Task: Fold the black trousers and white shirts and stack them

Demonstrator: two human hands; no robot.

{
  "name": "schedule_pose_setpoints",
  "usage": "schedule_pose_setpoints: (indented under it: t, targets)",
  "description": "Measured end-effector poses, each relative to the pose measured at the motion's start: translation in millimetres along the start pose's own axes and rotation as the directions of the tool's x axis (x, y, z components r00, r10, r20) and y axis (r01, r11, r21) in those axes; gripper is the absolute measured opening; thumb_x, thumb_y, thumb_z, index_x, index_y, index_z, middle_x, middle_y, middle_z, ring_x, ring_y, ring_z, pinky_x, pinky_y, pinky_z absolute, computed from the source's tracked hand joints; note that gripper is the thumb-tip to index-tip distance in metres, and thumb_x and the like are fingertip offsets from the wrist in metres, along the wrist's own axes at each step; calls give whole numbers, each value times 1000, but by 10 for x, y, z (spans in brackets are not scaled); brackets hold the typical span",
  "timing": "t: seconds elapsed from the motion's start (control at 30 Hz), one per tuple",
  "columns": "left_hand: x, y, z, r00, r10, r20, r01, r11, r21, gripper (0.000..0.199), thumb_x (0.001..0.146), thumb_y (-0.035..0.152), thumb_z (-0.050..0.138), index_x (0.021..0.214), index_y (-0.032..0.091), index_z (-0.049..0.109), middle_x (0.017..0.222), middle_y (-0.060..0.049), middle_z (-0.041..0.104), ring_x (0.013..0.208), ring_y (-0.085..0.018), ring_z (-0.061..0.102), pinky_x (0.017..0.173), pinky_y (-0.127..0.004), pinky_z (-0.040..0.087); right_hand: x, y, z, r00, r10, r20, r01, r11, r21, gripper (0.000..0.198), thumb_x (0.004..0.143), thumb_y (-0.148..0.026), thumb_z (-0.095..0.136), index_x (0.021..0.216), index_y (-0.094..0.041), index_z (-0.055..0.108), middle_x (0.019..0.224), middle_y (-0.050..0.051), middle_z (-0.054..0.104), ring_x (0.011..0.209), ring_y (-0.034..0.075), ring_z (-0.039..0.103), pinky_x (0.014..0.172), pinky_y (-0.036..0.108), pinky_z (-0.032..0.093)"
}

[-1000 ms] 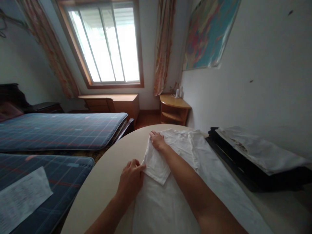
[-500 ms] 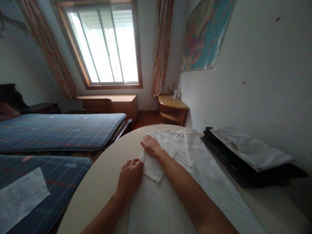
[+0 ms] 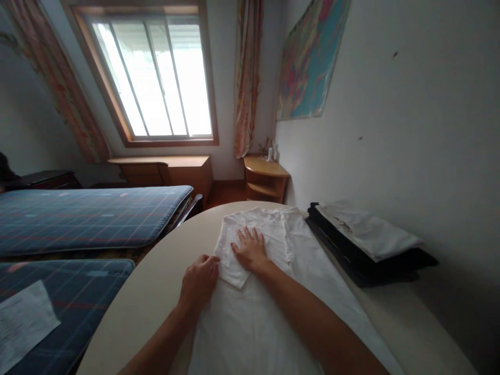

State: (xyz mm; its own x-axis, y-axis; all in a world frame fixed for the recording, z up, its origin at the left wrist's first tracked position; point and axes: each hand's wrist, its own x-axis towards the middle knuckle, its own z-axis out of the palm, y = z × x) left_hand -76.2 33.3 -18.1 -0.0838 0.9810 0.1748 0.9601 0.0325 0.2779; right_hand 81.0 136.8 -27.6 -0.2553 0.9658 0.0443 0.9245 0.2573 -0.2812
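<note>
So there's a white shirt (image 3: 273, 291) lying spread out flat on a round beige table (image 3: 156, 291), running from the near edge up toward the far side, with one sleeve (image 3: 230, 258) folded in over the body of it. The right hand (image 3: 250, 250) is resting flat on that folded sleeve, fingers spread wide, palm down, not gripping anything. The left hand (image 3: 199, 281) is sitting at the left edge of the shirt just beside the sleeve's corner, fingers curled loosely and touching the fabric; can't tell if it's actually pinching it. Off to the right on the same table, a stack of folded dark clothes (image 3: 363, 258) with a pale folded piece (image 3: 367, 229) on top is lying against the wall. To the left there are two plaid mattresses (image 3: 86, 213), with a paper sheet (image 3: 23, 323) on the nearer one.
</note>
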Motion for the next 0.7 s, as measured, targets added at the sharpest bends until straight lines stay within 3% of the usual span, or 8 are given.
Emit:
schedule_pose_setpoints:
  t: [0.13, 0.27, 0.4, 0.53, 0.7]
  targets:
    - [-36, 79, 0, 998, -54, 27, 57, 991, -123, 29, 95, 19, 49, 119, 27, 64, 120, -4, 65, 89, -17, 69, 75, -26, 46, -17, 25, 40, 999, -17, -33, 17, 1000, 12, 73, 95, -63, 32, 156, -23, 31, 165, 7, 21, 151, 33, 10, 119, 49, 3]
    - [-57, 124, 5, 999, -26, -39, 18, 980, -196, 31, 91, 11, 49, 115, 24, 65, 119, -5, 67, 93, -18, 69, 80, -26, 48, 6, 16, 10, 999, -22, -28, 23, 999, 34, 69, 97, -59, 33, 154, -21, 35, 164, 9, 23, 151, 31, 13, 119, 50, 7]
    - [-60, 125, 42, 985, 64, -161, -100, 969, -228, 28, 90, 9, 49, 109, 21, 64, 107, -5, 71, 93, -19, 69, 82, -28, 49, 64, -15, -97, 995, -41, -90, 47, 996, 71, 55, 99, -48, 36, 140, -16, 55, 153, 12, 44, 144, 28, 32, 115, 42, 22]
    - [-67, 118, 80, 971, 110, -213, -160, 958, -236, 21, 89, 11, 50, 100, 21, 65, 95, -4, 71, 88, -19, 69, 79, -28, 50, 160, -120, -224, 991, -36, -129, 46, 996, 81, 45, 100, -44, 35, 118, -18, 68, 128, 12, 65, 123, 26, 54, 103, 37, 37]
    - [-85, 66, 19, 990, -35, -137, -14, 942, -336, 25, 89, 10, 52, 108, 19, 65, 91, -5, 72, 82, -18, 69, 75, -27, 49, 152, -222, -298, 993, -75, -89, 82, 994, 76, 31, 93, -38, 50, 102, -17, 72, 109, 13, 72, 101, 26, 65, 85, 34, 45]
